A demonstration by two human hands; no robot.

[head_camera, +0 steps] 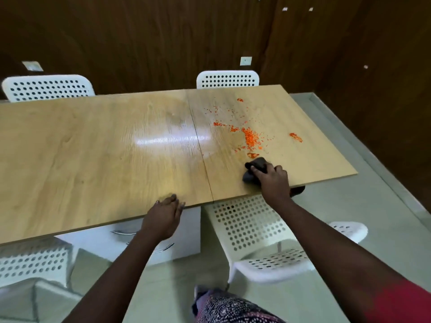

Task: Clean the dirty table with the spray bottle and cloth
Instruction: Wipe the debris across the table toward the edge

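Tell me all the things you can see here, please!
table: one, light wood, middle of view
crumbs: many, orange, scattered on the table's right part
cloth: one, dark grey, on the table under the right hand
chairs: five at least, white with holes, around the table
drawer unit: one, white, under the table
wall: dark brown wood, behind
floor: pale grey
left hand: resting on the table's near edge
right hand: pressing the cloth

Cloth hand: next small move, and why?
Probably push the dark cloth under the right hand forward across the table into the orange crumbs. They lie scattered just beyond the cloth, unwiped, while the left hand rests at the near edge.
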